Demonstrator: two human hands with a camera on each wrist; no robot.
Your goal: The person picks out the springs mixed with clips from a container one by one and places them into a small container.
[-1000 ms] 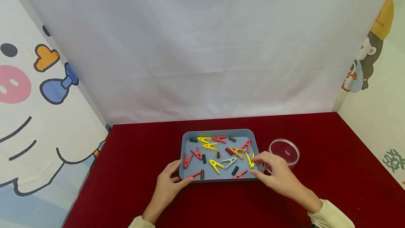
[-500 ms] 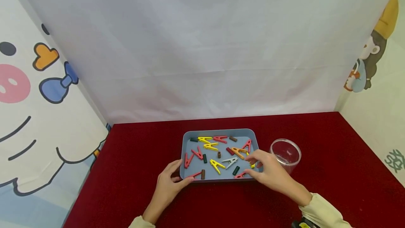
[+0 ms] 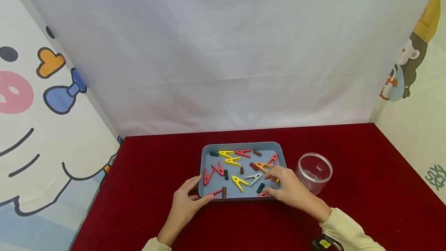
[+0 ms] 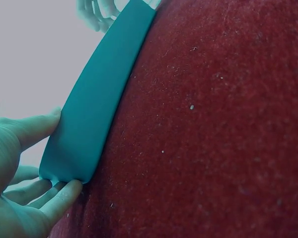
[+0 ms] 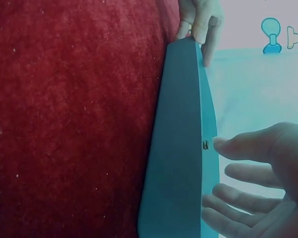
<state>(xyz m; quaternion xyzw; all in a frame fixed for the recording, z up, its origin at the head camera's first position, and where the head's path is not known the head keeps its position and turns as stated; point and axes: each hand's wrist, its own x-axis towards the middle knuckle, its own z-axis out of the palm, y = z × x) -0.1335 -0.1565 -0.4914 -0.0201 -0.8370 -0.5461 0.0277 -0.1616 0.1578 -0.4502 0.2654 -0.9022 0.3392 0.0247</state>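
Observation:
A shallow grey-blue tray [image 3: 217, 183] holds several A-shaped plastic clips, among them a yellow clip [image 3: 235, 179], a grey clip [image 3: 258, 176] and an orange clip [image 3: 261, 166]. Small ribbed cylinders lie between them, one of them dark green [image 3: 260, 188]. My left hand [image 3: 186, 200] grips the tray's near left corner, thumb on the front side and fingers around the end, as the left wrist view shows. Over the tray's right part is my right hand [image 3: 290, 189], thumb and fingers apart with nothing between them. It partly hides a red clip and a yellow one.
A clear round plastic jar [image 3: 315, 171] stands just right of the tray, close behind my right hand. Dark red cloth [image 3: 156, 165] covers the table. A white curtain [image 3: 244, 49] rises at the back, with printed panels on both sides.
My right hand has moved left over the tray, from its right rim toward the grey clip, uncovering more of the jar. The left hand keeps its grip on the corner.

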